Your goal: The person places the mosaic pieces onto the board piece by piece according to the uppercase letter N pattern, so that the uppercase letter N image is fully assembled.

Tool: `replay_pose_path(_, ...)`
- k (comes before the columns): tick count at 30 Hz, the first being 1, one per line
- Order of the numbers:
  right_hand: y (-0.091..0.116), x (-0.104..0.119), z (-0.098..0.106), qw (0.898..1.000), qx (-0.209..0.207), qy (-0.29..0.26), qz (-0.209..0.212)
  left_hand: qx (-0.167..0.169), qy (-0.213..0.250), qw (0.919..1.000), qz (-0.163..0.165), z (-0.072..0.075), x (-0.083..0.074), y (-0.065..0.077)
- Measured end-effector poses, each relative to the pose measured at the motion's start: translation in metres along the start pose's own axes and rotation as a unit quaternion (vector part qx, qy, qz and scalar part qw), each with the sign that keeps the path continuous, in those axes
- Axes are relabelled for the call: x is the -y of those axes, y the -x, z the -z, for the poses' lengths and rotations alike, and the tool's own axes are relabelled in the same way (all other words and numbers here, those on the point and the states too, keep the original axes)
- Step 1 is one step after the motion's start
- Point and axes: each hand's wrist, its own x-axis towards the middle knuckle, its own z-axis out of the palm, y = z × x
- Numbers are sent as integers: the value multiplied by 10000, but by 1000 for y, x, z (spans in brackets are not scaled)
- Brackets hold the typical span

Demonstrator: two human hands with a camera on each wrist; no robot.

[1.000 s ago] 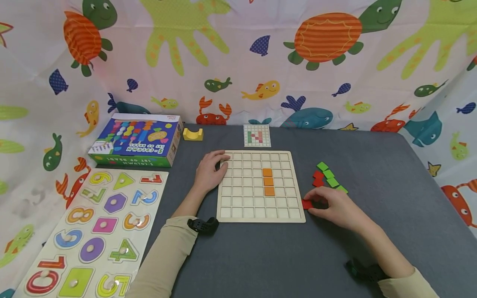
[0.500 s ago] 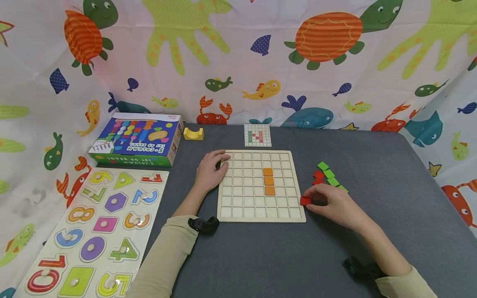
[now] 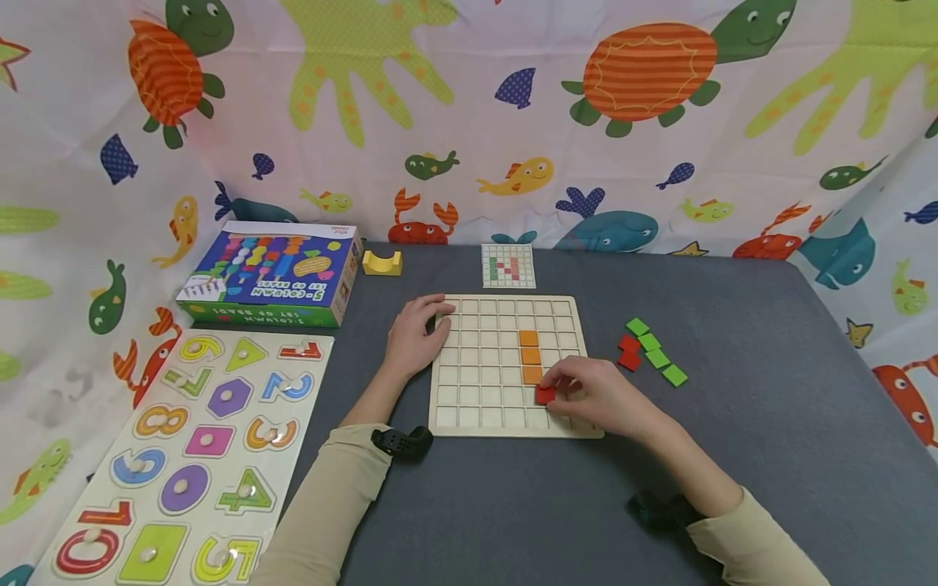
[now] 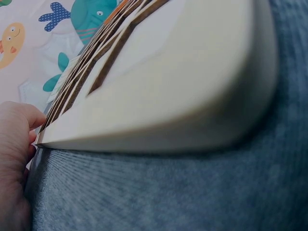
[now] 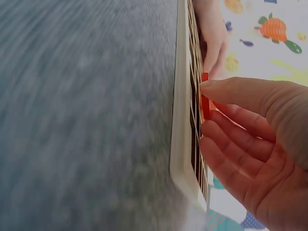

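A pale wooden grid board (image 3: 479,396) lies in the middle of the head view. Three orange square tiles (image 3: 530,356) fill a short column on it. My right hand (image 3: 604,395) pinches a red square tile (image 3: 544,395) between thumb and fingers, just below the orange column. In the right wrist view that red tile (image 5: 206,96) stands edge-on over the board's grid; whether it touches the board is unclear. My left hand (image 3: 415,338) rests at the board's upper left edge, thumb and forefinger spread apart. In the left wrist view, part of this hand (image 4: 14,159) touches the rim.
Right of the board lie several green tiles (image 3: 656,358) and loose red tiles (image 3: 628,352). Behind it is a small pattern card (image 3: 509,266). A yellow curved block (image 3: 382,263), a blue box (image 3: 271,273) and a number-and-shape puzzle board (image 3: 183,456) are on the left.
My right hand has carried the red tile leftward, from the board's right edge to a place over the grid under the orange column. The left hand stays where it was.
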Motion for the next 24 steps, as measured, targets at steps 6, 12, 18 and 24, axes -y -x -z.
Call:
replay_pose_path(6, -9, 5, -7, 9998, 67, 75, 194, 7, -3, 10000, 54, 1, -1, 0)
replay_pose_path(12, -9, 7, -9, 9998, -42, 111, 168, -25, 7, 10000, 69, 0, -1, 0)
replay_pose_path(18, -3, 2, -6, 9995, -282, 4, 136, -37, 26, 10000, 30, 0, -1, -1)
replay_pose_path(24, 11, -16, 8, 9979, -634, 80, -48, -31, 15, 10000, 85, 1, -1, 0)
